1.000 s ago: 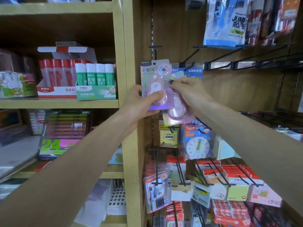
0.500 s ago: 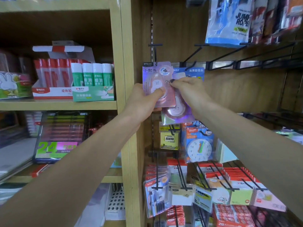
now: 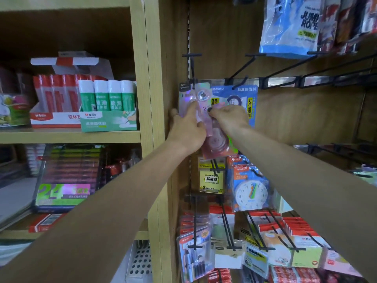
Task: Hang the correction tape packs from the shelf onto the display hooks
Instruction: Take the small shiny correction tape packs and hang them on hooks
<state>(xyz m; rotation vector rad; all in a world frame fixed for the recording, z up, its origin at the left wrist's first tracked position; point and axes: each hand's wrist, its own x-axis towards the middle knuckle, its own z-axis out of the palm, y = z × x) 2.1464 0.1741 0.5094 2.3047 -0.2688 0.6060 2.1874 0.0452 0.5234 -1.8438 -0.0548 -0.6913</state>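
- Nearest to us, our two forearms run up from the bottom corners and meet at the wooden back panel of the display.
- Our left hand holds the pink correction tape pack by its left edge, thumb laid up the front of the card and the other fingers curled behind it.
- Our right hand comes in from the other side, fingertips pinched on the pack near its middle — it steadies the card.
- A second pink pack hangs lower under both hands; which hand carries it we cannot tell.
- The top of the first pack sits right at the left display hook, and the hook's tip seems to be at the hang hole, though blur hides whether it is through.
- So we judge the step in hand is threading the pack onto that hook.
- Next move, as we read it: keep the card square to the hook, slide it back toward the panel, then let go with both hands.
- Just behind sits a blue carded pack on the neighbouring hook — we must not snag it.
- Farther left, the shelf carries a green glue stick box.
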